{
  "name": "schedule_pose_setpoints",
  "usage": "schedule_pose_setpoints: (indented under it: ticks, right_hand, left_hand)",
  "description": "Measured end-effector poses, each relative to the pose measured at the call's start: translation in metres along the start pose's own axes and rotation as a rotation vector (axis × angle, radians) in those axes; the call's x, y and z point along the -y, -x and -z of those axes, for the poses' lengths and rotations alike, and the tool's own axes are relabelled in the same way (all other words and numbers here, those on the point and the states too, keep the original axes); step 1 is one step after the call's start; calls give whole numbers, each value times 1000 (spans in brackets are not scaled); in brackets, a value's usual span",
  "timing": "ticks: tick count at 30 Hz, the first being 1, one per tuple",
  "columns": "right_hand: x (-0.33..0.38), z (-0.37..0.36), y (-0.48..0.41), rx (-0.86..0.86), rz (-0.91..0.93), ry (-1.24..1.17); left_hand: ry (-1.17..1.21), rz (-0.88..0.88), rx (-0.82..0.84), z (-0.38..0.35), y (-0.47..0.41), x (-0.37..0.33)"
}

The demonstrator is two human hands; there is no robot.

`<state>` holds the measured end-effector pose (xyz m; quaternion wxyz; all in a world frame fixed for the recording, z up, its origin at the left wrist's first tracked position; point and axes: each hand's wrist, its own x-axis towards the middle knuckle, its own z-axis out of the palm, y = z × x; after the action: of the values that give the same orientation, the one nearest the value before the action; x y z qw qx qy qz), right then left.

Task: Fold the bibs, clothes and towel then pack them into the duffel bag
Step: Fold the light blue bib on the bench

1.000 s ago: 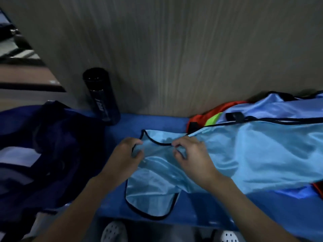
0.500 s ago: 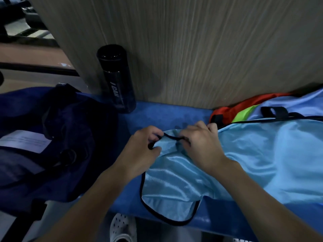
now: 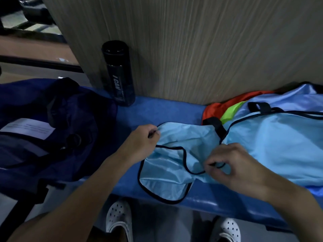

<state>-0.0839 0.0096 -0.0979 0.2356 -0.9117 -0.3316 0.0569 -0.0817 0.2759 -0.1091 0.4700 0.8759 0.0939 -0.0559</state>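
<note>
1. Both hands were on a light-blue bib (image 3: 183, 137). The left hand (image 3: 143, 142) pinched the bib's far left edge between thumb and curled fingers. The right hand (image 3: 239, 168) pinched the black trim nearer the front, thumb and forefinger closed on the binding and the other fingers loosely curled.
2. At the far left, a navy duffel bag (image 3: 70, 119) lay slumped on the blue table (image 3: 157, 110). A white printed sheet (image 3: 28, 128) showed on the bag. Whether the sheet lay inside or on top could not be told.
3. Just right of the bag's far end, a black bottle (image 3: 120, 74) stood upright on the table, close against a wood-grain panel (image 3: 192, 49).
4. Right of the bag, the bib lay crumpled on the table between the two hands, apart from the bag. Its lower flap, edged in black, hung over the table's front edge. Below that edge were two white perforated shoes (image 3: 118, 219).
5. Further right, a short black strap (image 3: 216, 126) lay across the light-blue fabric. Behind it, bunched against the panel, were an orange cloth (image 3: 220, 107) and a lime-green cloth (image 3: 230, 112).
6. At the far right, more light-blue cloth (image 3: 279, 140) with black trim was spread over the table. Whether it was part of the held bib or a separate one could not be told.
</note>
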Motion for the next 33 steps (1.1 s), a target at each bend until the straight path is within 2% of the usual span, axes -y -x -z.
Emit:
schedule_pose_setpoints:
  ticks: [4, 8, 11, 14, 19, 22, 25, 30, 33]
  right_hand:
    - [4, -1, -9, -183, 20, -49]
    - [4, -8, -32, -242, -31, -36]
    - [5, -11, -58, -290, -47, -69]
    - [5, -19, -81, -228, -89, -107]
    - [2, -38, -89, 41, -177, 152]
    - [0, -39, -89, -9, -130, 188]
    - [0, -38, -81, -66, -78, 115]
    - [-6, -36, -68, -163, 4, 49]
    - [-6, -36, -64, -141, -22, 32]
  left_hand:
    - [32, 0, -55, -10, 3, -4]
    - [104, -66, -132, -14, 7, -10]
    - [120, -177, -49, -14, 11, -15]
    - [125, -198, 56, -11, 15, -18]
    - [129, -163, 62, -3, 17, -17]
    - [-5, -137, 4, 3, 8, -7]
    - [-128, -101, -47, 5, -1, 4]
    - [-175, -22, 119, 3, -9, 9]
    - [-170, -59, 111, 3, -11, 8]
